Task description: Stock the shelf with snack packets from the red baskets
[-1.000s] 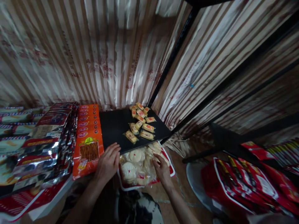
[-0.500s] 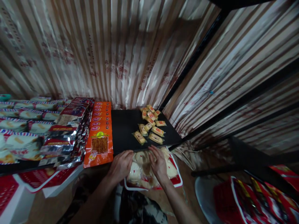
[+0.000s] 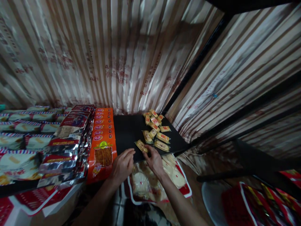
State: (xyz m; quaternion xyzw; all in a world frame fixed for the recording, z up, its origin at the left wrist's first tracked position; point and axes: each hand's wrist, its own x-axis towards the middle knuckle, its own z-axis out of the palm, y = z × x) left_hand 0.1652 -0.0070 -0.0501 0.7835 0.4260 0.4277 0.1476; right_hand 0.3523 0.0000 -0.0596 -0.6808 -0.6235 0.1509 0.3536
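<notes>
My right hand (image 3: 153,159) reaches over the front of the black shelf (image 3: 127,128), its thumb and fingers closed on a small wrapped pastry (image 3: 140,145) at the near side of a loose group. The other wrapped pastries (image 3: 162,137) lie just behind and to the right, in clear packets. To the left, my left hand (image 3: 122,164) hovers at the shelf edge with its fingers drawn together, and nothing shows in them. Below both hands stands a red basket with a white rim (image 3: 188,191). It holds large packets of pale round food (image 3: 140,182).
Orange snack packs (image 3: 101,141) lie overlapped left of the pastries. Beside them are dark red and silver packets (image 3: 62,142) and rows of white bags (image 3: 20,161). A black frame bar (image 3: 195,66) slants on the right, above another red basket (image 3: 231,201) of packets.
My right hand has moved from the basket to the shelf and taken hold of a wrapped pastry. The left hand has come away from the packets in the basket. The view has shifted slightly.
</notes>
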